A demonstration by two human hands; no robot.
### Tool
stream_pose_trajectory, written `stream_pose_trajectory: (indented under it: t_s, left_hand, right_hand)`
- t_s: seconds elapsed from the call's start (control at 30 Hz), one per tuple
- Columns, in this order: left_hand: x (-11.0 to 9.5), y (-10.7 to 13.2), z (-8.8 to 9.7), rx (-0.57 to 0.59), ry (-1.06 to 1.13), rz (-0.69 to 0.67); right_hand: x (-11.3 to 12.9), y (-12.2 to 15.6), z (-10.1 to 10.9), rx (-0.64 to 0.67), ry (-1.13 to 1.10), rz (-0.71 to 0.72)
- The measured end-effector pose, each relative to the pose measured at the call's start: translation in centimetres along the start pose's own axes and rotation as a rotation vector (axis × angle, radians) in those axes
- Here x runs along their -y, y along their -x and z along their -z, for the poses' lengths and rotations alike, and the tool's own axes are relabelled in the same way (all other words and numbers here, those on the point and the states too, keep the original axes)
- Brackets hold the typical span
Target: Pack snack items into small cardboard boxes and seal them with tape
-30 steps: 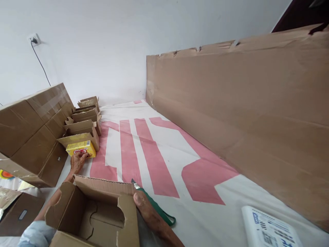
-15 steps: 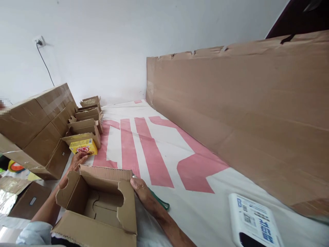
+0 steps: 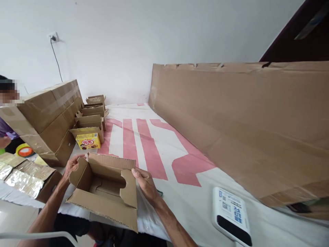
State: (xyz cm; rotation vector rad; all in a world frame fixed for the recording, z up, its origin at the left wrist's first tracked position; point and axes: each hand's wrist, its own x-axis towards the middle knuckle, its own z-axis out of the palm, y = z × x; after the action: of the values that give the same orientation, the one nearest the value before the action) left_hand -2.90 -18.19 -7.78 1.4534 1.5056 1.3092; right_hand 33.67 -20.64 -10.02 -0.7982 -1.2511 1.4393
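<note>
An open cardboard carton (image 3: 110, 187) with an empty interior is tilted at the table's front edge, its front flap hanging past the edge. My right hand (image 3: 146, 183) grips its right back corner, thumb on the rim. My left hand (image 3: 72, 167) is at the carton's left side flap, fingers stretched forward along its back; whether they press on it I cannot tell. Beyond my left hand stands a yellow snack box (image 3: 88, 141) with red lettering, upright against a row of open cartons (image 3: 88, 120). My left hand is apart from the yellow box.
Stacked taped cartons (image 3: 51, 120) line the left side, with tape-covered cartons (image 3: 28, 175) and a tape roll (image 3: 25, 150) nearer. A tall cardboard panel (image 3: 231, 123) borders the right. A white device (image 3: 231, 214) lies front right. Another person (image 3: 10, 133) is at far left.
My left hand has left the yellow box and drawn back to the carton's flap. The carton has lifted and turned slightly in my right hand. The view has shifted.
</note>
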Motion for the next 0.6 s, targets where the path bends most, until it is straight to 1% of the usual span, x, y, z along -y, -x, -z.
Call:
stream_pose_trajectory:
  t_s: [0.07, 0.13, 0.23, 0.3, 0.37, 0.43, 0.53, 0.6]
  left_hand:
    - [-1.5, 3.2, 0.2, -0.05, 0.001, 0.051]
    - [-3.3, 5.9, 0.3, -0.128, -0.028, 0.086]
    - [-5.8, 9.1, 0.3, -0.198, -0.067, 0.03]
    - [-7.1, 10.7, 0.2, -0.192, -0.11, -0.048]
    - [-8.0, 12.1, -0.2, -0.151, -0.201, -0.166]
    - [-8.6, 13.3, -1.1, -0.085, -0.337, -0.309]
    - [-8.7, 15.0, -2.9, 0.059, -0.56, -0.508]
    - [-8.5, 15.8, -4.0, 0.149, -0.681, -0.58]
  right_hand:
    - [-0.1, 0.2, 0.0, -0.052, 0.04, 0.012]
    - [-0.3, 0.4, 0.1, -0.114, 0.1, 0.03]
    - [-0.6, 0.5, 0.0, -0.198, 0.183, 0.057]
    - [-0.8, 0.5, -0.1, -0.234, 0.221, 0.069]
    - [-0.7, 0.5, -0.4, -0.25, 0.241, 0.076]
    - [-0.6, 0.6, -0.7, -0.253, 0.245, 0.072]
    - [-0.5, 0.8, -1.0, -0.269, 0.243, 0.054]
    - [-0.6, 0.9, -1.1, -0.29, 0.244, 0.047]
